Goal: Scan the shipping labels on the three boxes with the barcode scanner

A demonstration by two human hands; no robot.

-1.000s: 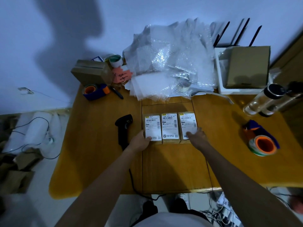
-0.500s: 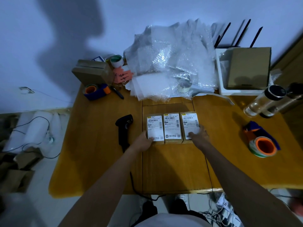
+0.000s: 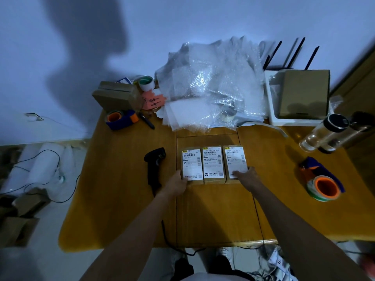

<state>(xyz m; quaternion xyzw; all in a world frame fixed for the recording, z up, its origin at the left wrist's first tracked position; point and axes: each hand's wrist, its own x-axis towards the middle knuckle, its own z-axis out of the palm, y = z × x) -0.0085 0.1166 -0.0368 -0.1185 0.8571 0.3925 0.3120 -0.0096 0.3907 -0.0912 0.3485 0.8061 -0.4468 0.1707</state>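
Your open left hand [image 3: 177, 184] and right hand [image 3: 246, 177] just rest flat on the near edges of the three brown labelled cardboard boxes [image 3: 213, 164], gripping nothing, long sides pointing away from you, black handheld barcode scanner [image 3: 154, 167] lying alongside, bare wooden table [image 3: 215, 216] in front.

Scanner [image 3: 154, 167] lies left of three boxes [image 3: 213, 164], seemingly touching side-by-side.

The right hand [image 3: 246, 177] covers the near corner of the right label [image 3: 235, 162], and the left hand [image 3: 178, 182] hides the near left corner of the left box [image 3: 192, 165]. Print on all three labels is too small to read. The scanner [image 3: 154, 167] cable drops behind the surface [image 3: 121, 199] edge, and both arms are cut off by the bottom edge.
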